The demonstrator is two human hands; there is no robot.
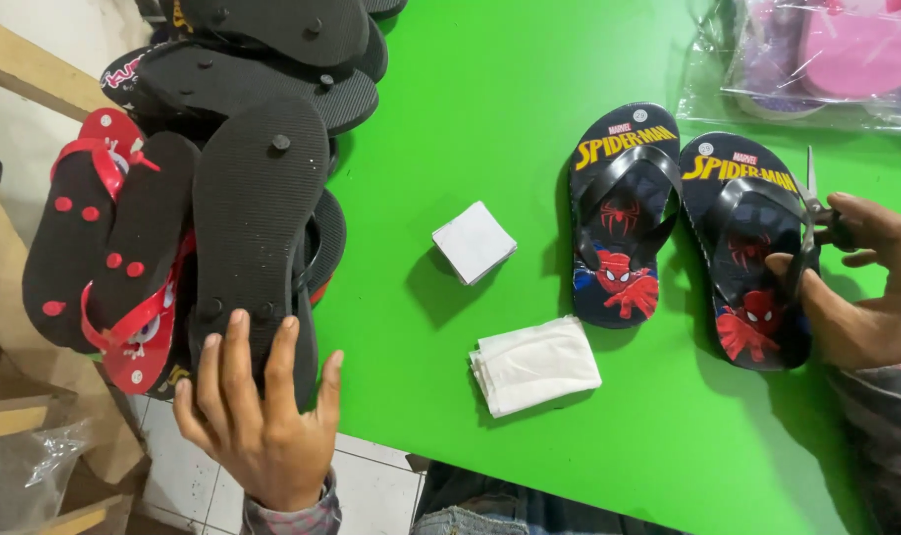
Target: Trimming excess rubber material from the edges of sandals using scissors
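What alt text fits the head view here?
On a green table, the left hand rests on a stack of black flip-flops while the right hand holds scissors over a printed pair of flip-flops. White folded sheets lie between.

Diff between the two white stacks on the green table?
The square card stack is small, crisp-edged and sits turned like a diamond. The folded bag stack is larger, oblong, soft and wrinkled, and lies nearer the table edge. Both are white, untouched, lying between the left hand and the printed flip-flop pair.
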